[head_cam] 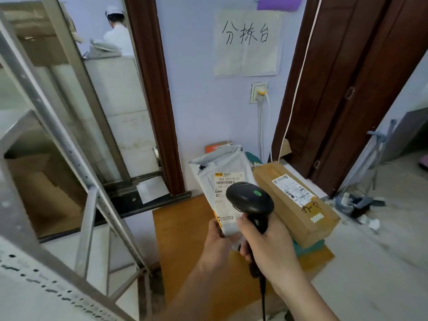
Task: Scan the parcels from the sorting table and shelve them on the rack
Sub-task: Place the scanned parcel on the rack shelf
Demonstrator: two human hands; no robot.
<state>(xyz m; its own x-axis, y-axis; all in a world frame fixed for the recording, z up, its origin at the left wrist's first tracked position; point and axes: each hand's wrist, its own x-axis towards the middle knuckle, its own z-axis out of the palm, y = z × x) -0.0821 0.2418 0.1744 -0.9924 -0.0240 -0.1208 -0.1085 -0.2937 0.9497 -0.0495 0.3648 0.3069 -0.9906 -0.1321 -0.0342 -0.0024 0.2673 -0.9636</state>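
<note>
Parcel (225,181) in left fingers (214,228), scanner (250,200) above

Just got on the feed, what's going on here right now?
A person's left hand holds up a grey plastic mailer bag by its near end, while the right hand aims a black handheld barcode scanner at its label. A brown cardboard box waits on the low wooden table. Nothing from this pile looks shelved yet.

Rack (58,158) left of sorting table (185,239); box (298,205) on table's right side, mailer (224,179) left of box.
</note>
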